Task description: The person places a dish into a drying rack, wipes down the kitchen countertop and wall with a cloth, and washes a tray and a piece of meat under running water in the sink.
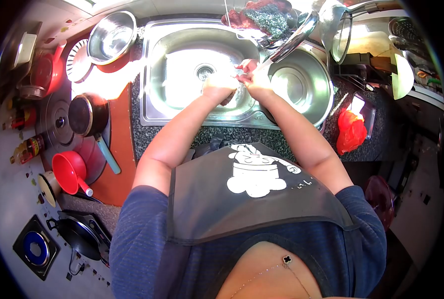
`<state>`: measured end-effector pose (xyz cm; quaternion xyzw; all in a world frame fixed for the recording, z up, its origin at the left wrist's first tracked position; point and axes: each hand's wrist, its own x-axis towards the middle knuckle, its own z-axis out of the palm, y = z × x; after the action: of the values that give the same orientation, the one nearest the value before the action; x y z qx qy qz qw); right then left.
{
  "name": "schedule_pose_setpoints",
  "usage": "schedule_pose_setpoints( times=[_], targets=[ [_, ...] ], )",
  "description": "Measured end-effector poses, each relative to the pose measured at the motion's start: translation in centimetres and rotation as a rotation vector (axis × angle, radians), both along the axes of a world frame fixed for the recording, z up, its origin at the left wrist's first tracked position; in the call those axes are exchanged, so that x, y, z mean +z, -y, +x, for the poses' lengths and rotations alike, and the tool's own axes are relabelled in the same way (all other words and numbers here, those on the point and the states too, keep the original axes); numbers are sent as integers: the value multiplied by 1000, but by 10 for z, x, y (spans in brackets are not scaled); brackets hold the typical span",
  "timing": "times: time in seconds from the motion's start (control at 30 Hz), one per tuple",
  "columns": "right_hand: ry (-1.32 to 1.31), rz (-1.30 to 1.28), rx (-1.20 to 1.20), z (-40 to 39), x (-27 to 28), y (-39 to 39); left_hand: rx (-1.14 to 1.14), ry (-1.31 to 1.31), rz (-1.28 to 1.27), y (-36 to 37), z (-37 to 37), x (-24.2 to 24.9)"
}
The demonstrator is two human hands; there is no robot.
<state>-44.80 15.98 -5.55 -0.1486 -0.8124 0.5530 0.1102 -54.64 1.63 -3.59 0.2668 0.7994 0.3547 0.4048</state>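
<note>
Both hands meet over the steel sink (154, 99), close to the end of the faucet (294, 40). My left hand (220, 86) is closed, its fingers turned away and washed out by glare. A small dark brownish patch shows under it; what that is I cannot make out. My right hand (257, 81) touches or nearly touches the left one, with its thumb and fingers bent inward around something too bright to name. A large steel basin (321, 92) stands right of the hands, partly behind the right forearm. The sink drain (204, 72) lies left of them.
On the left counter are a steel bowl (113, 37), a white ribbed dish (78, 61), a dark saucepan (85, 114) and a red dipper (68, 169). A red plastic bag (351, 130) lies at right. Ladles and strainers (342, 37) hang near the faucet.
</note>
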Motion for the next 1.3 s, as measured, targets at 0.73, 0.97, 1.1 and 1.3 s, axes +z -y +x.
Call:
schedule_pose_setpoints(
  times=[0.73, 0.97, 1.1, 1.3],
  targets=[
    [-195, -1144, -459, 19, 8, 12, 247, -93, 376, -16, 25, -34],
    [441, -159, -35, 10, 22, -24, 76, 19, 302, -20, 14, -33],
    [473, 49, 2, 1, 41, -17, 160, -130, 268, -16, 10, -16],
    [361, -107, 33, -5, -16, -17, 215, 43, 422, -2, 4, -29]
  ],
)
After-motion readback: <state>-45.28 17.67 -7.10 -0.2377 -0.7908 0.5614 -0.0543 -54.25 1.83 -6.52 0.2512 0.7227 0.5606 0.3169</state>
